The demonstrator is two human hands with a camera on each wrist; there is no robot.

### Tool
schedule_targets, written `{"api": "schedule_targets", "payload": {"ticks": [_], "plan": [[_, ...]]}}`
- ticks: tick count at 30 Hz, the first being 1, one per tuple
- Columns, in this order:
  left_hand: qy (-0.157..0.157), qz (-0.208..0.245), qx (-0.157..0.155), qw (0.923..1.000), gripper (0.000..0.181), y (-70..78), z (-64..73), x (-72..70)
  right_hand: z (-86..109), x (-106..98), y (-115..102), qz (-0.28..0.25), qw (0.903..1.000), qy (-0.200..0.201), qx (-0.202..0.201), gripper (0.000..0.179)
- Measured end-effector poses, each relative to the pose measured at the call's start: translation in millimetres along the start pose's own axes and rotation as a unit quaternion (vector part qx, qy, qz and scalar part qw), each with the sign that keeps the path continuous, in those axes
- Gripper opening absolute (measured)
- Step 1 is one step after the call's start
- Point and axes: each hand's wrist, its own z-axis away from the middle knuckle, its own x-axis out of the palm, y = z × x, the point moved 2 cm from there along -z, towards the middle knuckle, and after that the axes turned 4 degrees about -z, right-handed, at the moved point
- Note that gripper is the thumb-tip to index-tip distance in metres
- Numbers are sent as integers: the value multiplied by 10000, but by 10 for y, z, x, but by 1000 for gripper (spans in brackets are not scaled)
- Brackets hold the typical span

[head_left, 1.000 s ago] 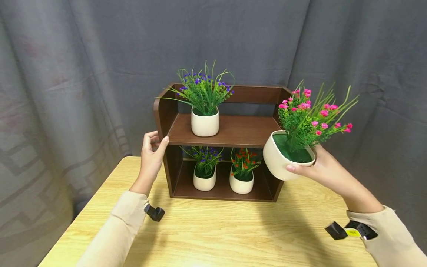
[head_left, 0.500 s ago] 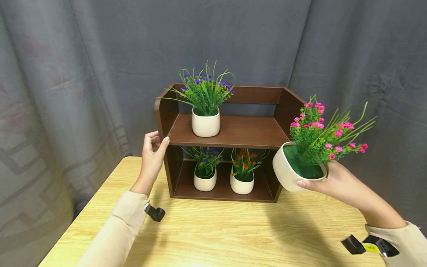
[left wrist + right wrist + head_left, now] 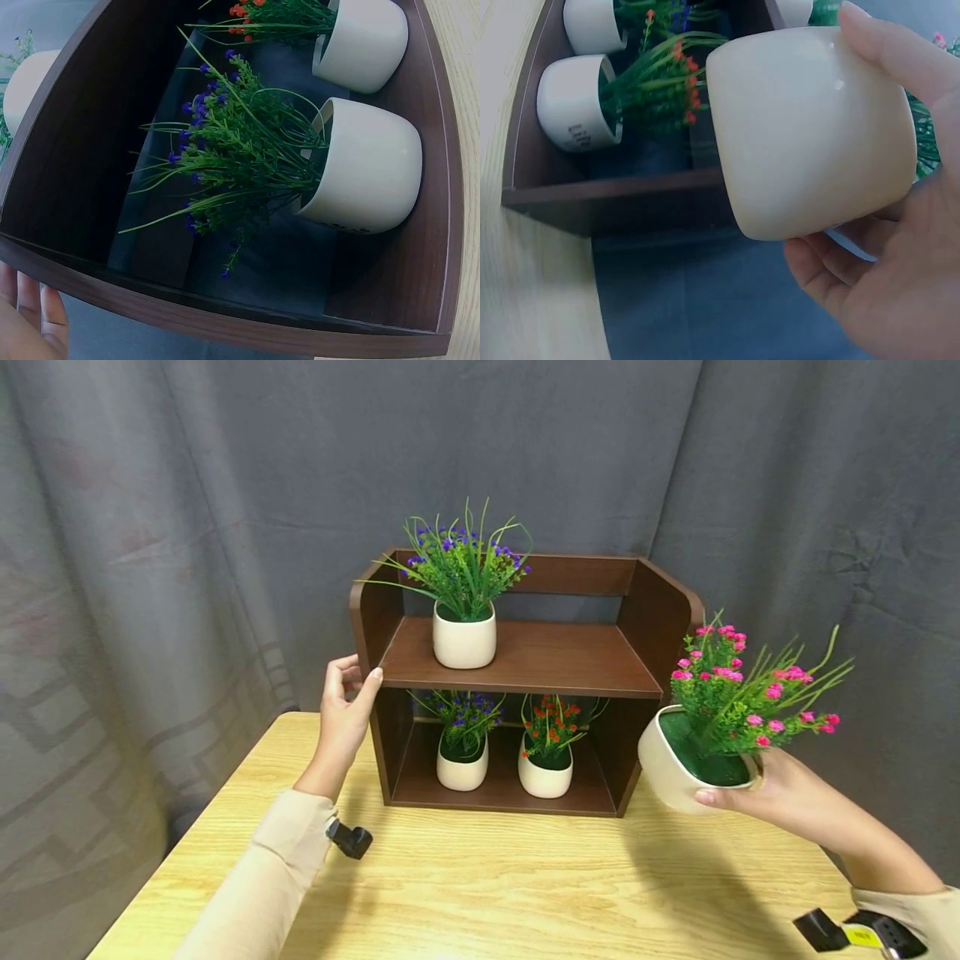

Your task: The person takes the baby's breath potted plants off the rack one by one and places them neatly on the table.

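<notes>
My right hand (image 3: 780,793) grips a white pot of pink flowers (image 3: 701,764), thumb at the front and fingers behind, and holds it tilted in the air at the right of the two-tier brown shelf (image 3: 570,668). The right wrist view shows the pot's smooth side (image 3: 810,135) within the fingers. My left hand (image 3: 345,714) holds the shelf's left side panel, its thumb on the front edge and its fingers on the outside. A potted purple-flowered plant (image 3: 465,639) stands on the upper tier, left of its middle.
On the lower tier stand a purple-flowered pot (image 3: 462,768) and a red-flowered pot (image 3: 545,777), side by side. The shelf rests on a light wooden table (image 3: 480,885). A grey curtain (image 3: 300,485) hangs behind.
My right hand has moved right and downward with the pink-flowered pot, away from the front of the upper tier. My left hand stays at the shelf's side.
</notes>
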Motion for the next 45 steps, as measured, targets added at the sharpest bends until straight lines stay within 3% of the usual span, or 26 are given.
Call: {"api": "schedule_targets", "payload": {"ticks": [4,9,17,26,30,37,45], "plan": [[-7,-8,9,10000,37,-5,-1,-2,26,8,125,-36,10000,-39,37,89],[-21,3,13,10000,36,-8,-2,-5,72,10,281,157,9995,-214,145,85],[22,66,68,10000,36,11,-7,-4,166,52,522,443,9982,-391,-111,83],[25,42,22,10000,37,11,-2,-5,300,165,750,620,9967,-531,29,80],[7,52,19,10000,37,-5,-4,-1,344,210,864,445,9975,-555,-31,76],[-19,76,48,10000,37,-28,-10,3,453,230,1037,293,9927,-1009,584,76],[-21,-14,110,9999,38,-30,-10,2,555,253,1205,57,9872,-1252,984,75]]}}
